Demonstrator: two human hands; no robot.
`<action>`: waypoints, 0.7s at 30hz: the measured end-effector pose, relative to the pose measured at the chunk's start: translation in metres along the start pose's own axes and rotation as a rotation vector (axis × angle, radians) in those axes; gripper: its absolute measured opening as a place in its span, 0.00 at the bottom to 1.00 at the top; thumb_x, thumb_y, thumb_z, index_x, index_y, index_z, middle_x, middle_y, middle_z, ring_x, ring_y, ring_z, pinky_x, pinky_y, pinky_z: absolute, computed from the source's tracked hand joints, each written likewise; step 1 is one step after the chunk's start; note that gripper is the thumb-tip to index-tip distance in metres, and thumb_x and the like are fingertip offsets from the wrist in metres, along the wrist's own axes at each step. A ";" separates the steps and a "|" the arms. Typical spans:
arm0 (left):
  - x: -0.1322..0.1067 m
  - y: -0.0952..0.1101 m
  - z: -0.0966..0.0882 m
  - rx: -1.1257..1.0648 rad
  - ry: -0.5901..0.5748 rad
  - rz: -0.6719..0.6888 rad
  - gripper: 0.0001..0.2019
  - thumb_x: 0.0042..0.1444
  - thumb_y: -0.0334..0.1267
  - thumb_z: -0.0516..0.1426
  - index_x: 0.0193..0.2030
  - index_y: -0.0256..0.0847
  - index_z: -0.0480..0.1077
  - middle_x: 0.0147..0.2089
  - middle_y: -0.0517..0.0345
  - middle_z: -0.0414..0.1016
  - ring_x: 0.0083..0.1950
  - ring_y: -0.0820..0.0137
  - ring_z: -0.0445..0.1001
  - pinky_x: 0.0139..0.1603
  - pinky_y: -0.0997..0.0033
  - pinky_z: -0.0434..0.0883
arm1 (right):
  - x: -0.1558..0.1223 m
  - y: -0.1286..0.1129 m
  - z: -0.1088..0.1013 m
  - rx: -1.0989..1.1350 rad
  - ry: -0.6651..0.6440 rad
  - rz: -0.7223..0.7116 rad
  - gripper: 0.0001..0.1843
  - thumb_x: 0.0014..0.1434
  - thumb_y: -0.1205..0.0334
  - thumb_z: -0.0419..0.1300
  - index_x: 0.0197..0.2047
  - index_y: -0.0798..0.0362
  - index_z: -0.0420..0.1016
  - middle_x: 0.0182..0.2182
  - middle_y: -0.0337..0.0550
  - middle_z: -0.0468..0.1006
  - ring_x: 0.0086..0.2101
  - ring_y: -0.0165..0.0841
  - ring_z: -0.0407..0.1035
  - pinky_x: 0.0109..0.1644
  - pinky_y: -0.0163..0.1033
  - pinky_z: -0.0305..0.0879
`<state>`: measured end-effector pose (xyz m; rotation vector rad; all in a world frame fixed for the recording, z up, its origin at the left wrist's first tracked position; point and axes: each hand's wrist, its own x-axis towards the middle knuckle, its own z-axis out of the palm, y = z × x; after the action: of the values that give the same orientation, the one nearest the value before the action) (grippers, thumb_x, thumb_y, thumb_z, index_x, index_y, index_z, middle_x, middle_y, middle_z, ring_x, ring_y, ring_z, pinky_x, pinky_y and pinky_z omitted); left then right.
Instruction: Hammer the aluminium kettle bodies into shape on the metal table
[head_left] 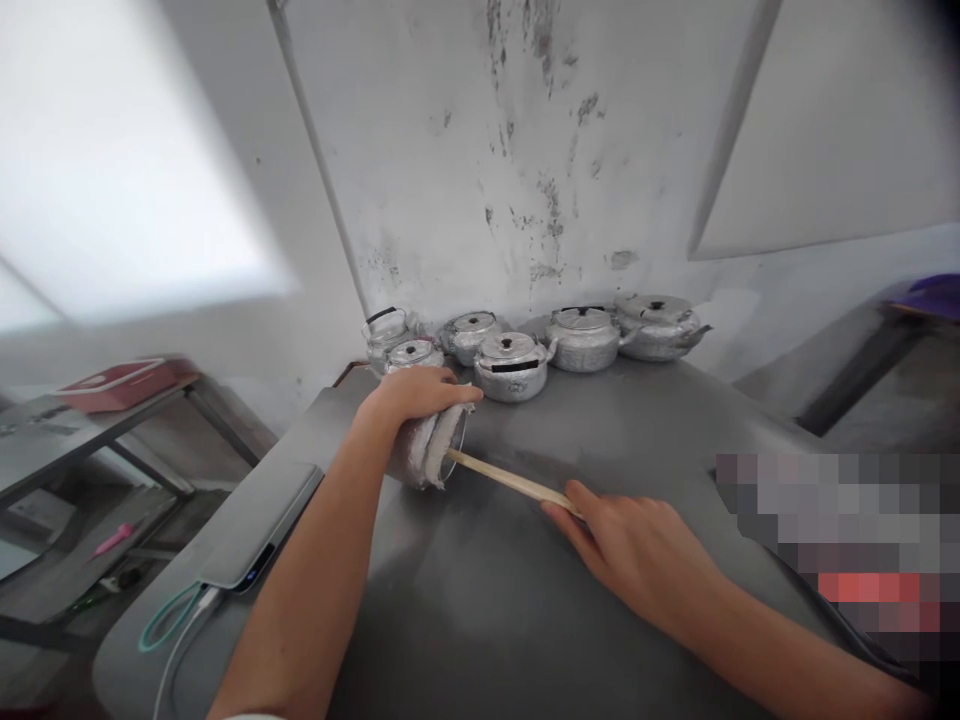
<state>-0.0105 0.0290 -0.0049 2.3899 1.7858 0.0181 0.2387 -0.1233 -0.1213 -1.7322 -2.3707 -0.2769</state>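
Observation:
My left hand (420, 392) lies over a silvery metal pot (412, 452), which is tipped on its side with its mouth facing right. A ragged whitish layer (444, 445) shows around the mouth, and I cannot make out what it is. Pinched in the fingers of my right hand (630, 545) is a pale wooden stick (517, 484). Its far end reaches the mouth of the pot, where the tip is hidden. Just behind the pot stand several silver kettles with black lid knobs, the nearest being a kettle (511, 378) with a black grip.
More kettles (585, 342) line the grey table (480, 620) along the stained wall (517, 180). A power bank (262, 530) with cables lies at the left edge. Beyond it, a pink tray (124, 385) rests on a side table. At right, a blurred-out area hides part of the view.

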 end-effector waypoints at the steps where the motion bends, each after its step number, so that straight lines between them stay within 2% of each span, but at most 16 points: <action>1: 0.000 0.000 0.000 -0.004 0.000 -0.001 0.40 0.50 0.79 0.47 0.58 0.57 0.74 0.61 0.53 0.77 0.59 0.45 0.74 0.57 0.49 0.70 | 0.000 0.000 0.000 0.004 -0.001 -0.010 0.21 0.75 0.48 0.47 0.37 0.49 0.71 0.23 0.42 0.83 0.24 0.44 0.79 0.27 0.40 0.37; 7: 0.000 0.000 -0.001 -0.009 -0.010 0.003 0.41 0.50 0.79 0.47 0.58 0.56 0.74 0.62 0.52 0.76 0.59 0.45 0.74 0.57 0.48 0.69 | 0.000 -0.002 -0.001 -0.044 -0.039 -0.012 0.21 0.75 0.49 0.47 0.36 0.49 0.72 0.22 0.42 0.82 0.24 0.45 0.79 0.28 0.41 0.33; 21: -0.002 0.003 -0.003 0.009 -0.045 0.010 0.41 0.51 0.78 0.46 0.61 0.55 0.73 0.65 0.53 0.74 0.61 0.45 0.72 0.56 0.52 0.69 | 0.000 0.001 0.000 -0.006 0.014 -0.018 0.21 0.74 0.47 0.48 0.36 0.49 0.72 0.22 0.41 0.82 0.24 0.45 0.79 0.28 0.40 0.33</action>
<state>-0.0089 0.0272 -0.0012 2.3857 1.7586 -0.0427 0.2395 -0.1233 -0.1214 -1.7070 -2.3791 -0.2981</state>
